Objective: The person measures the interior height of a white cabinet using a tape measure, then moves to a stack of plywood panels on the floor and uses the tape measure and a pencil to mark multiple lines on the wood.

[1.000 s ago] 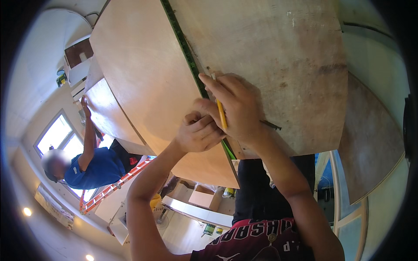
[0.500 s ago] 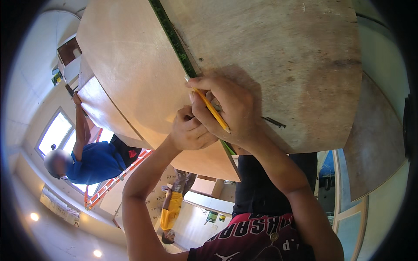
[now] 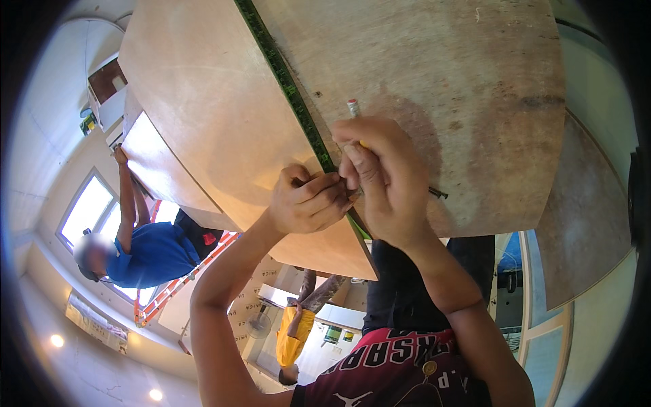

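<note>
A yellow pencil is gripped in my right hand, its red eraser end pointing up and its tip low beside the tape. My left hand is closed, fingers curled on the green tape measure blade near the front of the boards. That blade runs away from me along the seam between a smooth, pale plywood board and a rougher, stained plywood sheet. My fingertips meet close together over the tape, hiding the pencil's tip. Dark nails lie on the rough sheet beside my right wrist.
At the left, a person in a blue shirt reaches up to the far board edge, near an orange ladder. Another person in yellow stands farther off beside a fan. A curved board leans at the right.
My right hand has turned the pencil from eraser-toward-me to eraser-up, bringing its tip down to the tape. The hand has shifted slightly right. The person in yellow has moved rightward.
</note>
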### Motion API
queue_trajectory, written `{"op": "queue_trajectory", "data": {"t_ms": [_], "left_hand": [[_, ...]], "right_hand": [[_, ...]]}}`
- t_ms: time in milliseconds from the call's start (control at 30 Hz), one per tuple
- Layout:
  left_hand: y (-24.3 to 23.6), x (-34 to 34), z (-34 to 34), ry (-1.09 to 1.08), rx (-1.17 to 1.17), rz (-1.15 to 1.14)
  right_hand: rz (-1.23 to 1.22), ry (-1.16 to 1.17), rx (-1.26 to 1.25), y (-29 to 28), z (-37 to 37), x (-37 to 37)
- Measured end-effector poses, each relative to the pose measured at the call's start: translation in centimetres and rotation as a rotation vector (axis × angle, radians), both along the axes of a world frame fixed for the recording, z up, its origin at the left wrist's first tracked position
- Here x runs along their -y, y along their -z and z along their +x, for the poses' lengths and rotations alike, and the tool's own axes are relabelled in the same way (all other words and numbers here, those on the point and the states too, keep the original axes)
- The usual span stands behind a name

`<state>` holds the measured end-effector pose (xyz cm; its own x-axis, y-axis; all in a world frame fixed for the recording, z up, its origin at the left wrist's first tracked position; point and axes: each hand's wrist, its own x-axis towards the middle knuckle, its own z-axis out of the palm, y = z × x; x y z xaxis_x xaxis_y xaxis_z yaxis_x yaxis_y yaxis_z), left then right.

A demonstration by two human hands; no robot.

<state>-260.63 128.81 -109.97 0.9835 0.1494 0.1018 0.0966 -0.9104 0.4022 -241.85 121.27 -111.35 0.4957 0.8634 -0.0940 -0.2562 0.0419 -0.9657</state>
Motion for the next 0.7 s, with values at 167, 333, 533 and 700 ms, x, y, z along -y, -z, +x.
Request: {"op": "queue_trajectory", "data": {"t_ms": [167, 333, 533, 700], "left_hand": [[-0.3, 0.0, 0.1, 0.007, -0.002, 0.039], [-0.2, -0.2, 0.4, 0.008, -0.006, 0.030], [-0.3, -0.3, -0.3, 0.014, -0.020, -0.012], [-0.3, -0.1, -0.9, -0.066, -0.077, -0.160]], "right_hand": [[0.153, 0.171, -0.746, -0.3, 0.8, -1.2], [0.037, 0.152, -0.819, -1.0, 1.4, -2.9], [0.044, 0.093, -0.178, 1.0, -1.2, -3.6], [0.120, 0.052, 0.257, 1.0, -1.9, -4.9]]}}
